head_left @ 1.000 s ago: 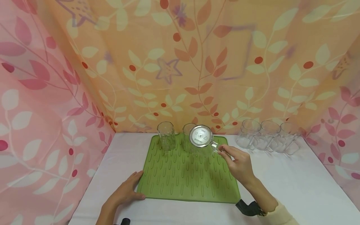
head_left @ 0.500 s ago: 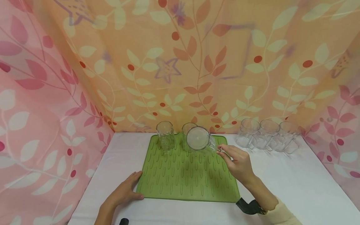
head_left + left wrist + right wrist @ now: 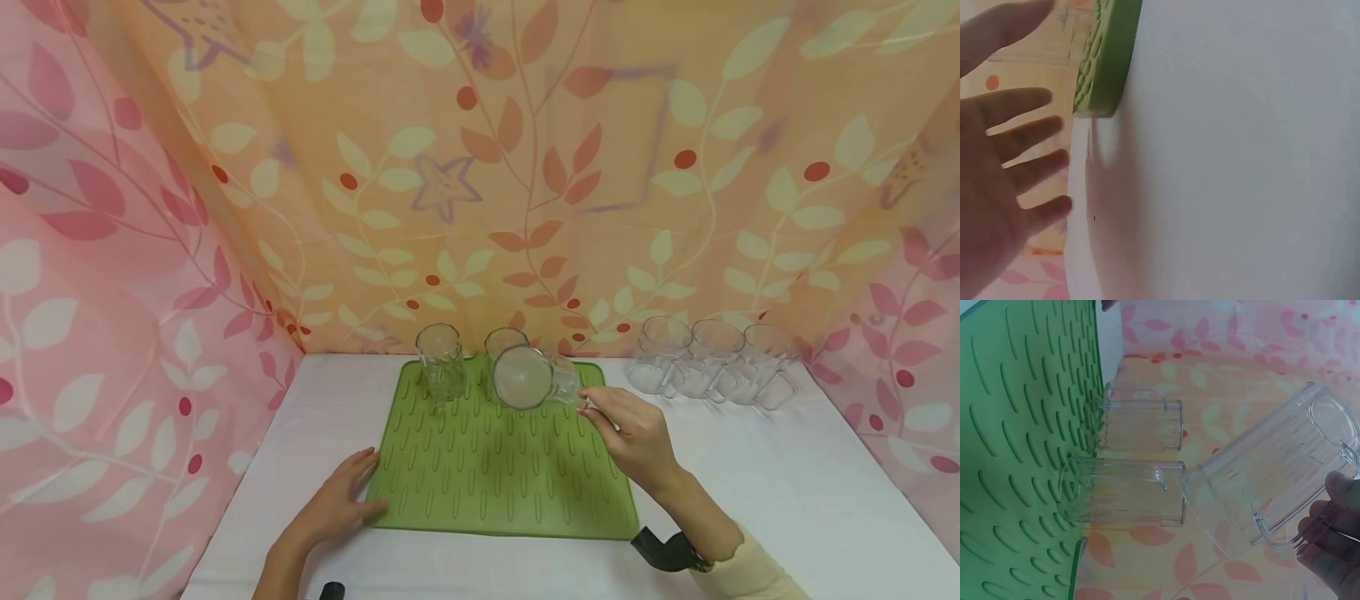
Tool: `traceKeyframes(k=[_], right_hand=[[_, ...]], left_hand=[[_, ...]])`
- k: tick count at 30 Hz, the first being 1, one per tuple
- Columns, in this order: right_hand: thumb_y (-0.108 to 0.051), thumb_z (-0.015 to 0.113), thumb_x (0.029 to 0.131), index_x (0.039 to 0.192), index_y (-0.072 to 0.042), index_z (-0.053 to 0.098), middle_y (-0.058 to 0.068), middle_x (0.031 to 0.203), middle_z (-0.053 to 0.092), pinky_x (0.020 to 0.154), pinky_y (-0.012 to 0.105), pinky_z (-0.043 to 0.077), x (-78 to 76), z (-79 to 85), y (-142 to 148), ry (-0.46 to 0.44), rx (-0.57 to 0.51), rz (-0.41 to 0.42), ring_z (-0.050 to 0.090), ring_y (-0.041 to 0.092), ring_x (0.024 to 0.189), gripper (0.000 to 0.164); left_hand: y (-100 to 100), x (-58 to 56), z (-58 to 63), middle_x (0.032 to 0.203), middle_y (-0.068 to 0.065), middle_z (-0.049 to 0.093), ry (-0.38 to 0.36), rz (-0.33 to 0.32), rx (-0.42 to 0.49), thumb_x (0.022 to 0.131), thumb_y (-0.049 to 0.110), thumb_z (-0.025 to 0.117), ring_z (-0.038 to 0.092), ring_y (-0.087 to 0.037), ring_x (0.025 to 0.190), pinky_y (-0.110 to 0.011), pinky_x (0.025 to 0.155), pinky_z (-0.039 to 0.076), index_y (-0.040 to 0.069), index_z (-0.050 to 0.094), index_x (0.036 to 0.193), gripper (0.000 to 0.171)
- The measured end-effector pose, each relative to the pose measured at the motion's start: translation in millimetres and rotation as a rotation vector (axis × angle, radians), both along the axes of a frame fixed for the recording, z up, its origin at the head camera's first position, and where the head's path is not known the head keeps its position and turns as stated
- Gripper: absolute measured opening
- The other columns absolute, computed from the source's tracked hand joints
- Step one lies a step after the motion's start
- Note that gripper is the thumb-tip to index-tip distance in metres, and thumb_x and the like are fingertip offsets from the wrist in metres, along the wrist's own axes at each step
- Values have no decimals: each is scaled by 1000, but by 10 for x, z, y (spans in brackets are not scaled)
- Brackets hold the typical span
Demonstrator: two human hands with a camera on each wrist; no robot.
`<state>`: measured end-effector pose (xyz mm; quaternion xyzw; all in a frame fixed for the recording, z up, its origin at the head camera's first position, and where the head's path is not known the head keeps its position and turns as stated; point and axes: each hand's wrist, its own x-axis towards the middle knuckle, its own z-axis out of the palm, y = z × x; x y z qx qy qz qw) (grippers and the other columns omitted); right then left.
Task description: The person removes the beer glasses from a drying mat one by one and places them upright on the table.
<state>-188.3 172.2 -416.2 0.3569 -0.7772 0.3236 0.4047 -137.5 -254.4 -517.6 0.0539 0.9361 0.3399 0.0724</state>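
My right hand [image 3: 633,433] pinches the handle of a clear glass mug [image 3: 522,379] over the back part of a green ridged mat [image 3: 510,492]. The mug is tilted, its round base raised at the upper right in the right wrist view, its wide rim toward the lower left. Behind it, partly covered in the head view, a second mug [image 3: 1129,490] stands on the mat. A third mug [image 3: 442,367] stands to its left. My left hand [image 3: 333,500], fingers spread and relaxed, is at the mat's left edge, thumb over the near corner.
Three more clear mugs stand close together at the back right of the white table [image 3: 750,483], among them a middle mug [image 3: 712,367]. A patterned orange curtain [image 3: 510,167] hangs right behind the table, with a pink curtain [image 3: 97,350] on the left.
The held mug has tipped and shifted slightly left and downward in the head view, its base marking no longer clear. My left thumb has moved up onto the mat's corner.
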Motion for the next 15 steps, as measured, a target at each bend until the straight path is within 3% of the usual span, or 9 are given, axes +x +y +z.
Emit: traceKeyframes(k=[9, 15], right_hand=[[-30, 55, 99, 93, 0, 74, 8, 85, 74, 84, 11, 54, -15, 30, -27, 111, -10, 42, 70, 21, 75, 35], [-29, 56, 99, 93, 0, 74, 9, 86, 74, 88, 13, 54, -23, 32, -44, 155, 1, 67, 70, 21, 76, 35]], left_hand=[[108, -140, -10, 150, -16, 44, 166, 52, 127, 88, 28, 71, 36, -43, 141, -66, 112, 30, 3, 50, 140, 62], [204, -201, 46, 148, -20, 45, 151, 24, 276, 92, 19, 67, 38, -41, 140, -59, 112, 35, 0, 51, 138, 53]])
